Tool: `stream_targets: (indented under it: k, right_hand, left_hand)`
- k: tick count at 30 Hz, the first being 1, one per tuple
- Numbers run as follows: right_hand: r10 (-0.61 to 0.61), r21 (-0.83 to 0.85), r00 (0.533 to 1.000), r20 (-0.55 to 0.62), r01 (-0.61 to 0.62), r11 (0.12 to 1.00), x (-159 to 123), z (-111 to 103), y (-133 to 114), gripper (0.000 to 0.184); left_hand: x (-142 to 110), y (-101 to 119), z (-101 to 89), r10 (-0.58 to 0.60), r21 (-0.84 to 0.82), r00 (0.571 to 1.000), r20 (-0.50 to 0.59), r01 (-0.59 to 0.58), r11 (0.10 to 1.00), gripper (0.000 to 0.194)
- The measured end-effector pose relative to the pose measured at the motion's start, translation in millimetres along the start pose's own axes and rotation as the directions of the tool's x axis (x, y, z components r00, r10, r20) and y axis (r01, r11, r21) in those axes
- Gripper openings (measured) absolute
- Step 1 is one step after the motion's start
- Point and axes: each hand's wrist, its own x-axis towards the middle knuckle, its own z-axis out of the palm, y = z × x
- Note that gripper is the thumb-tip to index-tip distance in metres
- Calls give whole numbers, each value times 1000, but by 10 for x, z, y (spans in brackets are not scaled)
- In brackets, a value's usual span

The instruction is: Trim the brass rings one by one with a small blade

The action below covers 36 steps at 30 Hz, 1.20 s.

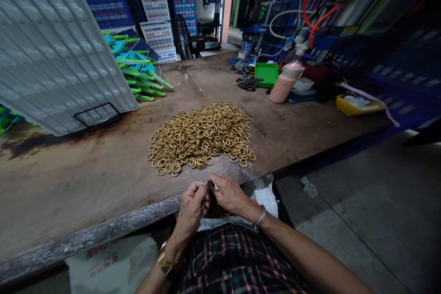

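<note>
A heap of brass-coloured rings (203, 133) lies on the wooden table in front of me. Just past the table's near edge, my left hand (193, 204) is closed in a pinch on a small brass-coloured ring (207, 183). My right hand (229, 193) meets it there, its fingers closed around a small tool (214, 186), dark with a pale part showing. The fingers hide most of that tool, so its kind is unclear. Below both hands, more rings (220, 212) lie in a white bag (267, 197) at my lap, partly hidden.
On the table (113, 165), a white ribbed panel (65, 46) leans at left beside green and blue plastic pieces (144, 73). A pink bottle (284, 85), a green tray (266, 74) and a yellow tray (358, 104) stand right. Stacked crates (153, 9) rise behind.
</note>
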Motion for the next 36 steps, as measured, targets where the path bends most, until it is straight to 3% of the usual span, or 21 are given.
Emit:
stream_targets:
  k: [14, 18, 23, 28, 36]
  right_hand:
    - [4, -117, 989, 145, 13, 993, 1, -54, -43, 25]
    - [53, -179, 985, 166, -23, 984, 19, -59, -1, 26]
    - [178, -284, 984, 31, -162, 945, 174, -106, 90, 29]
    - [239, -289, 961, -142, -271, 918, 377, -77, 111, 23]
    - [251, -241, 947, -198, -295, 925, 576, -45, 128, 16]
  left_hand:
    - [17, -68, -49, 111, 133, 994, 14, -112, 985, 31]
    - [-53, -29, -33, 110, 137, 994, 29, -113, 984, 34]
    - [-145, 85, 65, 59, -29, 988, 143, -55, 998, 32]
    - [-73, 102, 36, -55, -284, 995, 80, 75, 956, 30]
    - [-6, 121, -79, -91, -457, 990, 108, 131, 880, 24]
